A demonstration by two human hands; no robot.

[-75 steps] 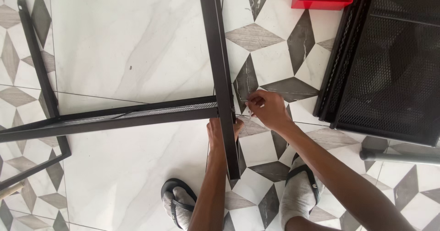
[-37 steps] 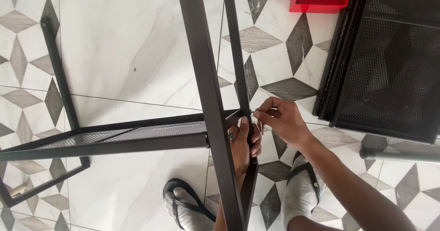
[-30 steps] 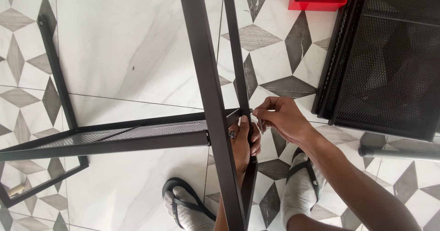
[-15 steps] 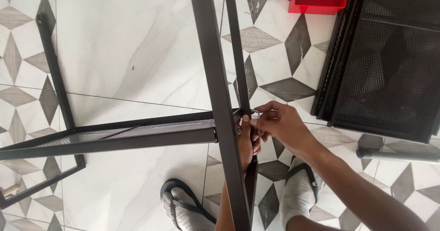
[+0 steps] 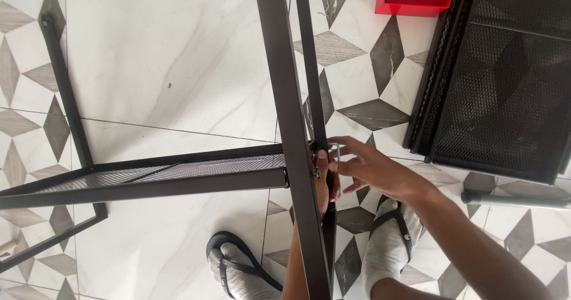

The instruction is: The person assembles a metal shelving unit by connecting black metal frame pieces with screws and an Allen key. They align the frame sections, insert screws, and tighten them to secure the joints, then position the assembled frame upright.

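L hand (image 5: 324, 181) half behind frame upright (image 5: 291, 151)

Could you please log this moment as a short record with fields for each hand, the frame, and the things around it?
left hand: grips the upright post at the joint, mostly hidden behind it
right hand: pinches a small hex key at the joint
shelf: dark mesh, meets the post
floor: patterned tile
nearby: red tray with small parts; stacked mesh panels
feet: socks in sandals
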